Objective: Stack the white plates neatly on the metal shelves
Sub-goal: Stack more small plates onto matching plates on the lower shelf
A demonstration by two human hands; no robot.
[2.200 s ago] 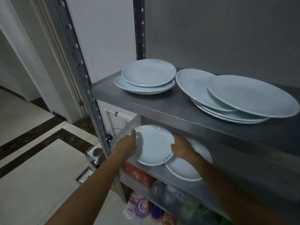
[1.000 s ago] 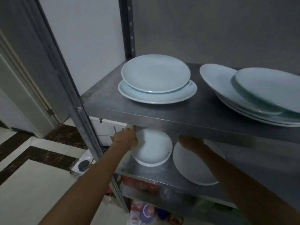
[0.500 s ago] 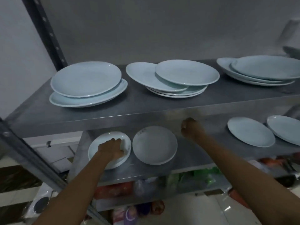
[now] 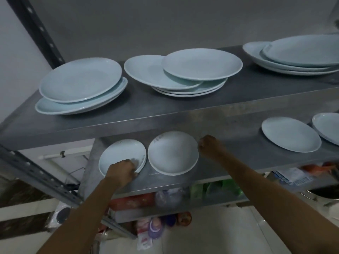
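Two small white plates lie side by side on the lower metal shelf [image 4: 229,162]. My left hand [image 4: 122,171] is closed over the near rim of the left small plate [image 4: 121,153]. My right hand [image 4: 209,145] is curled into a fist against the right rim of the middle small plate [image 4: 172,154]; I cannot tell whether it grips it. The upper shelf [image 4: 139,110] carries a two-plate stack [image 4: 80,83], an untidy middle stack [image 4: 198,66] and a right stack [image 4: 302,54]. Two more plates [image 4: 291,136] [image 4: 328,127] lie on the lower shelf at right.
A perforated metal upright [image 4: 36,175] crosses the lower left, another upright [image 4: 38,30] stands at the back left. Below the lower shelf sit a red box [image 4: 134,202], green packets [image 4: 214,189] and bottles [image 4: 156,228]. A grey wall backs the shelves.
The view has swung right, revealing more plates. The overlapping small plates now lie side by side. My left hand slid to the left plate's near rim; my right hand dropped beside the middle plate.
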